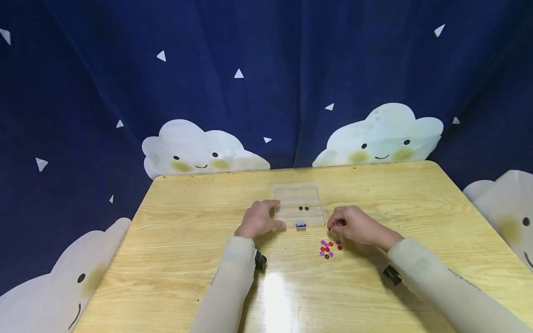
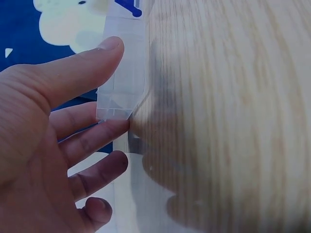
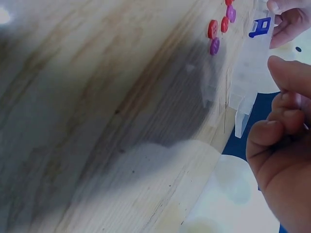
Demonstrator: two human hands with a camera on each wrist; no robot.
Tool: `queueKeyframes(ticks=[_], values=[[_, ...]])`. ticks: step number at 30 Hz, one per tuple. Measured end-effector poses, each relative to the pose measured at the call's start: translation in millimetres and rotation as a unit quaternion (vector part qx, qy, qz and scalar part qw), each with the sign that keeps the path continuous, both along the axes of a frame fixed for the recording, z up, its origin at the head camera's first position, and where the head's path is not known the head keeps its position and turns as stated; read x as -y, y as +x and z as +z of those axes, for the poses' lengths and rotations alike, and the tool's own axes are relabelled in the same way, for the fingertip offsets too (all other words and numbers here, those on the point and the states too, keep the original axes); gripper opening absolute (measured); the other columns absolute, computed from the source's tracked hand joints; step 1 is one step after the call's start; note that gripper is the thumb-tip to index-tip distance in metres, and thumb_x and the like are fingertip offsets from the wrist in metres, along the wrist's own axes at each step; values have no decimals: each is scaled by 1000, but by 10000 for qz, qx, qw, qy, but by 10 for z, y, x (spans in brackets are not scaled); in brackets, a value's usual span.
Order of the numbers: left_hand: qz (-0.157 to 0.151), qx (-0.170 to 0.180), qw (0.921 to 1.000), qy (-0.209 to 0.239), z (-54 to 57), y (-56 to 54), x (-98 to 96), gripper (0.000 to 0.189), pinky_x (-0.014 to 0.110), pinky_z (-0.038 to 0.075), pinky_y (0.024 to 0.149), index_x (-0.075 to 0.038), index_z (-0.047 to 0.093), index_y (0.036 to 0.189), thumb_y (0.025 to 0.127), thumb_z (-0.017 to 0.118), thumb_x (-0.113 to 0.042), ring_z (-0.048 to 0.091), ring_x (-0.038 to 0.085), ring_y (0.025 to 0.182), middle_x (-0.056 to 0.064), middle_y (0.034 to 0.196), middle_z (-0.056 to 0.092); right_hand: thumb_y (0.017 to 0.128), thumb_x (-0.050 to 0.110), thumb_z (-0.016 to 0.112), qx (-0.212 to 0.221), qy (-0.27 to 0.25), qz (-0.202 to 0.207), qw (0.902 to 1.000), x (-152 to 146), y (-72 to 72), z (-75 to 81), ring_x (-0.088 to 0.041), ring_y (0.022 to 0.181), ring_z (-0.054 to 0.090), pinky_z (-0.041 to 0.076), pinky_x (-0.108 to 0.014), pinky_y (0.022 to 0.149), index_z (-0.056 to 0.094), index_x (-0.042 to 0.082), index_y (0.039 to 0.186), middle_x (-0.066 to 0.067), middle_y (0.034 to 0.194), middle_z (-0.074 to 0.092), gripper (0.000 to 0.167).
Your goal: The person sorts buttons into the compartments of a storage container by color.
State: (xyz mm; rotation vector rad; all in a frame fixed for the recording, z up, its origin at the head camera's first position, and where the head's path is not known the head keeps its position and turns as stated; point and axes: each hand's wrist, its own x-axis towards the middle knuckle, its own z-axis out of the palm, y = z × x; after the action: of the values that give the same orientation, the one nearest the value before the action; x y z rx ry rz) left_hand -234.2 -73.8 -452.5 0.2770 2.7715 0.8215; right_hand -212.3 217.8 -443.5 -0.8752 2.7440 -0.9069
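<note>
A clear plastic box (image 1: 291, 216) stands on the table with its lid (image 1: 296, 192) swung back. Two dark buttons (image 1: 306, 208) lie inside it, and a blue latch (image 1: 300, 225) marks its front. My left hand (image 1: 257, 219) holds the box at its left end, the thumb by the front corner and the fingers around the side. Just off the box's right front corner, my right hand (image 1: 354, 224) pinches a small dark button (image 1: 329, 228) between thumb and forefinger; in the right wrist view the button is hidden. Loose red buttons (image 3: 213, 29) and purple buttons (image 3: 215, 46) lie below that hand.
The small group of loose buttons, with one black button (image 1: 326, 256) at its near edge, lies in front of the box. A wooden table (image 1: 187, 212) carries everything. Behind it hangs a dark blue curtain (image 1: 266, 92) with clouds and triangles.
</note>
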Motion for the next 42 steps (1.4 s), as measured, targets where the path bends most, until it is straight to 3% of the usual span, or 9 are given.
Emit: queueKeyframes(ticks=[7, 25, 33, 42], values=[[75, -55, 9999, -102, 33, -7, 15, 75, 53, 38, 114, -25, 51, 146, 80, 82, -39, 45, 35, 138, 4, 147, 55, 87, 1, 70, -118, -22, -151, 9998, 77, -100, 31, -3, 71, 53, 49, -19, 63, 76, 9, 85, 2, 83, 67, 11], [9, -70, 9999, -137, 1, 5, 11, 76, 52, 42, 111, -24, 51, 146, 80, 82, -42, 50, 33, 132, 3, 136, 62, 86, 1, 71, -536, 147, -167, 9983, 260, -336, 142, -7, 70, 55, 48, -22, 64, 76, 7, 84, 0, 81, 67, 8], [-15, -24, 9999, -129, -42, 27, 15, 75, 51, 41, 112, -25, 51, 146, 80, 82, -41, 49, 34, 134, 3, 141, 59, 87, 2, 69, -341, 295, -320, 9985, 360, -446, 136, -10, 70, 55, 46, -23, 64, 76, 5, 86, -2, 82, 67, 8], [-17, -66, 9998, -165, -3, 7, -13, 75, 52, 40, 113, -23, 52, 146, 79, 82, -41, 47, 35, 136, 4, 146, 56, 88, 4, 69, -294, 384, -518, 9975, 440, -586, 190, -13, 72, 56, 47, -24, 65, 77, 4, 87, -5, 85, 70, 8]])
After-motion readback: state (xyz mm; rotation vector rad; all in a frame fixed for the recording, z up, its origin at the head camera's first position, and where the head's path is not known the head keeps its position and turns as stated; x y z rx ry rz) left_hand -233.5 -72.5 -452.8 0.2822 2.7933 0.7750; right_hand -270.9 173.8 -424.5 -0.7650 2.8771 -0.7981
